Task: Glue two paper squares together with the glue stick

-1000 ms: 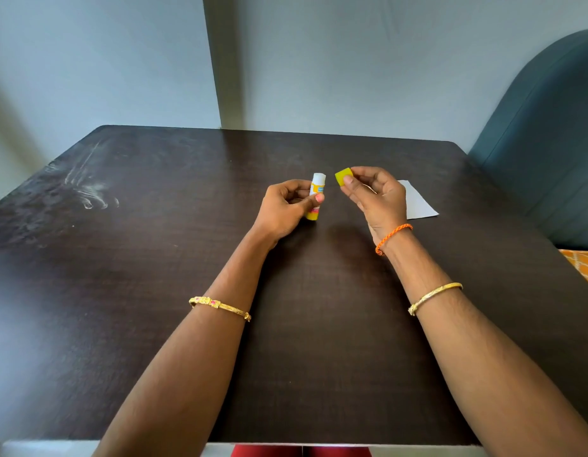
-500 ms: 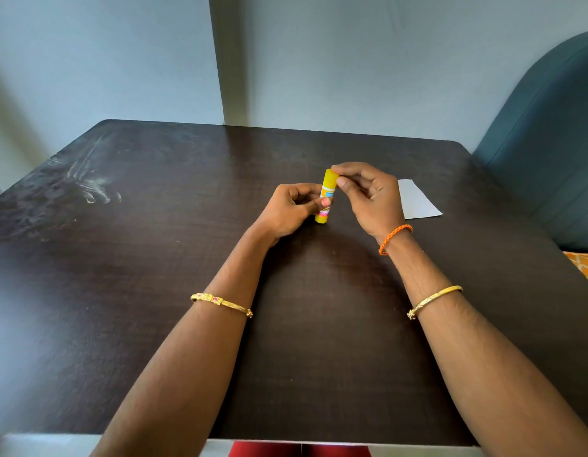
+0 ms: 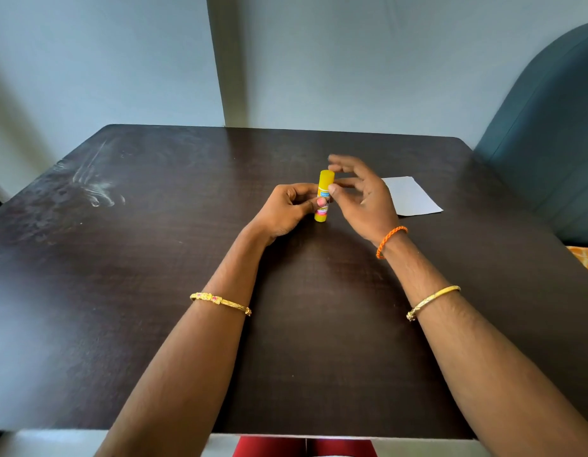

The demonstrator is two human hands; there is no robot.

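Note:
A yellow glue stick [image 3: 324, 192] with its yellow cap on stands upright at the middle of the dark table [image 3: 154, 291]. My left hand [image 3: 287, 209] grips its lower body from the left. My right hand [image 3: 361, 196] is just to the right of the stick with its fingers spread and blurred; the thumb tip is close to or touching the stick, and the hand holds nothing. White paper [image 3: 409, 196] lies flat on the table behind my right hand, partly hidden by it. I cannot tell whether it is one sheet or two.
A teal upholstered chair [image 3: 546, 127] stands at the table's right side. Pale walls rise behind the far edge. Whitish smears [image 3: 94, 189] mark the table's left part. The near edge runs along the bottom of the view.
One second ago my right hand held the yellow cap apart from the open stick. It then set the cap on, and now its fingers have opened and left the cap.

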